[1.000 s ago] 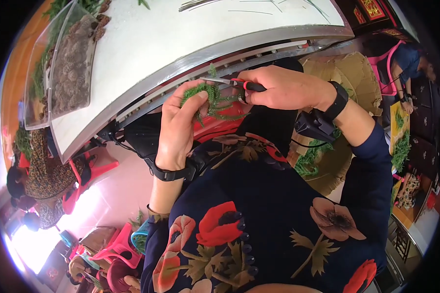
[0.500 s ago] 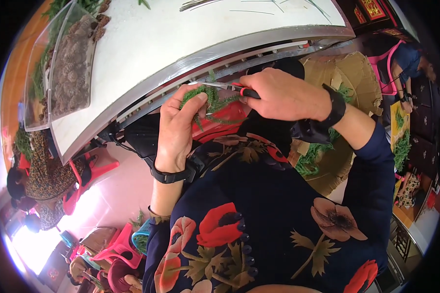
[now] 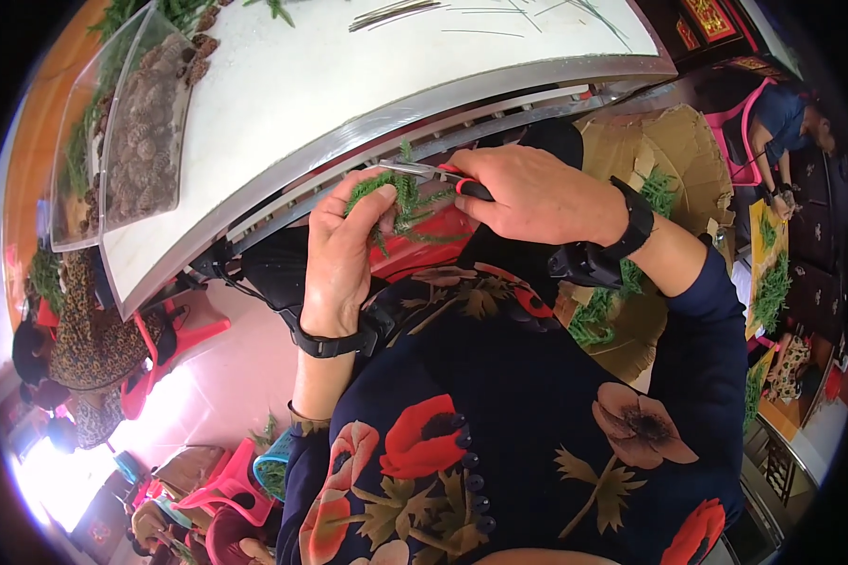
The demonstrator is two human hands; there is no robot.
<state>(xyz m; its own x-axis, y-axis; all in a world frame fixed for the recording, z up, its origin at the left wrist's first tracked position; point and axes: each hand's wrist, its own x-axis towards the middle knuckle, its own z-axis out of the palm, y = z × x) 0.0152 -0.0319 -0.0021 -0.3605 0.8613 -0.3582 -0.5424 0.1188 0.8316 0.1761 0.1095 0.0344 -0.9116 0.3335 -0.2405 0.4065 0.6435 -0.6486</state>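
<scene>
Holding green sprigs (image 3: 410, 205) and scissors (image 3: 440, 174) by the table edge (image 3: 377, 122)

Biggest first: white table (image 3: 349, 71), its metal rim curving just past both hands, with tabletop running between the clear bin (image 3: 141, 220) and some thin stems (image 3: 400, 12). Brown cardboard (image 3: 697, 151) sits below the right wrist, with loose greenery (image 3: 658, 196) on it. That bin's at the table's left corner, with lots of pine cones (image 3: 141, 151) inside. Left hand (image 3: 339, 235): thumb and fingers pinched around the sprigs. Right hand (image 3: 546, 196): fingers curled round the red-and-black handles. Blades cross the sprigs; can't tell how far apart they are.
</scene>
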